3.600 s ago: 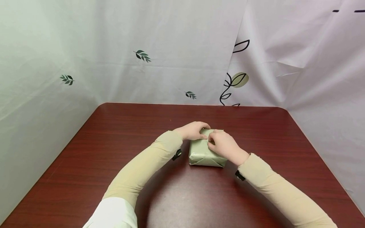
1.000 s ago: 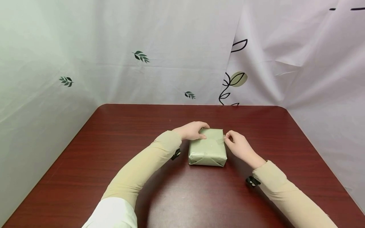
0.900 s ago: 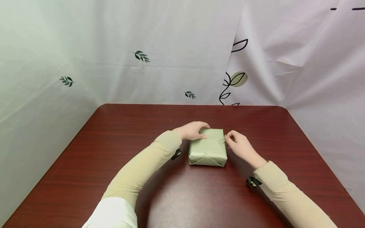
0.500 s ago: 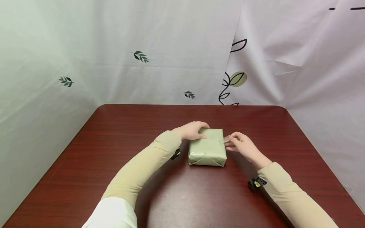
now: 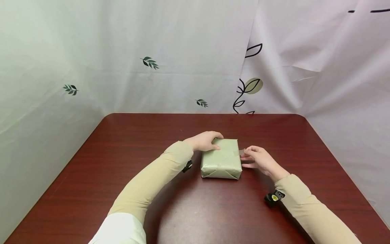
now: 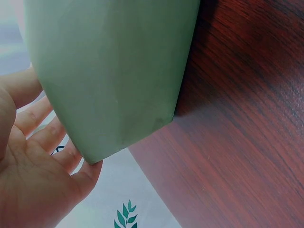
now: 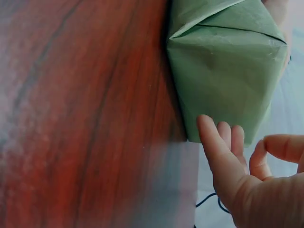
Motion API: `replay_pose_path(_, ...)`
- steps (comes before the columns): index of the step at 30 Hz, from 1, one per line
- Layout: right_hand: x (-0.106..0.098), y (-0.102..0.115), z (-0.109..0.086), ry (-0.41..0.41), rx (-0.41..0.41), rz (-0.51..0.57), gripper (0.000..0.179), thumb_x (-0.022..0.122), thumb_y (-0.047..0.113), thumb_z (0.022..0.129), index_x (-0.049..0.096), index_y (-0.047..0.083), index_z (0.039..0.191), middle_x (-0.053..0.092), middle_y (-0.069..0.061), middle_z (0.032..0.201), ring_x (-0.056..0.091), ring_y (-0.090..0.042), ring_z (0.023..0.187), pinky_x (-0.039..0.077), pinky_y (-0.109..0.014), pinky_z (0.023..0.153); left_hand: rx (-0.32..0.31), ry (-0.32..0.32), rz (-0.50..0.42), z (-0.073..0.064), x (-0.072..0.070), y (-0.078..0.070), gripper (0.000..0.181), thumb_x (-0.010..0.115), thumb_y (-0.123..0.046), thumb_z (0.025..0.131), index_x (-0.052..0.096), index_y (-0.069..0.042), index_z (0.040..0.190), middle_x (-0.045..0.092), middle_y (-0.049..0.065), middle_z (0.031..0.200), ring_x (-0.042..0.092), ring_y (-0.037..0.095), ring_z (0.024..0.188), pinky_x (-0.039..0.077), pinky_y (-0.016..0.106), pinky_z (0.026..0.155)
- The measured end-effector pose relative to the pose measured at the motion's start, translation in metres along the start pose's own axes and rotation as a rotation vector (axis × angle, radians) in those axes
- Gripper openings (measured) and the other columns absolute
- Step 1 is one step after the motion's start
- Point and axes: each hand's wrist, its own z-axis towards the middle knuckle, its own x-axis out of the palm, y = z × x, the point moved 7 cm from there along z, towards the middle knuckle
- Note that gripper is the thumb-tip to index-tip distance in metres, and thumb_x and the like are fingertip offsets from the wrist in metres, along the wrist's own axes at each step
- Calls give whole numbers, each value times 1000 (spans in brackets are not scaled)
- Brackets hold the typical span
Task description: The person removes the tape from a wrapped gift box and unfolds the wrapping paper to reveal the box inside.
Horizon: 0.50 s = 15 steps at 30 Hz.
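Left hand [image 5: 203,141] rests thumb and fingers wide on the green paper-wrapped parcel [image 5: 221,161], mid-table [image 5: 195,210]; at its right edge, the right hand [image 5: 260,161] pinches clear tape [image 5: 242,152]!

We see a glossy reddish-brown table [image 5: 122,144], rounded at its far end; beyond it we find pale cloth [image 5: 189,37] hanging, printed with green leaf sprigs [image 5: 150,62] and, farther right, a black-outlined plant [image 5: 253,86].

Head view bright; glare on table [image 5: 195,217] (lower middle); wrist views dimmer, softer.
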Motion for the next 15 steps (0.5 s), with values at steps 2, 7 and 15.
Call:
replay_pose_path(2,-1,-2,1,-4,16,-11,14,43,8,97,51,10,87,58,-3,89,62,-6,83,56,-32,75,-3,1,1,0,0,0,45,63,-22,92,52,-6,132,54,8,134,47,19,128,36,31,107)
replay_pose_path(7,-3,-5,3,-6,40,-29,3,47,11,97,48,9,94,59,5,91,60,-5,83,54,-27,75,-4,2,-1,0,1,1,45,63,-22,91,52,-6,132,54,8,134,47,19,128,36,31,107)
replay_pose_path(15,-13,1,1,-32,-16,34,4,47,8,96,50,11,95,58,7,91,60,-4,82,53,-23,76,12,-4,6,-1,0,0,44,63,-21,91,53,-5,131,55,9,133,48,20,127,36,32,107)
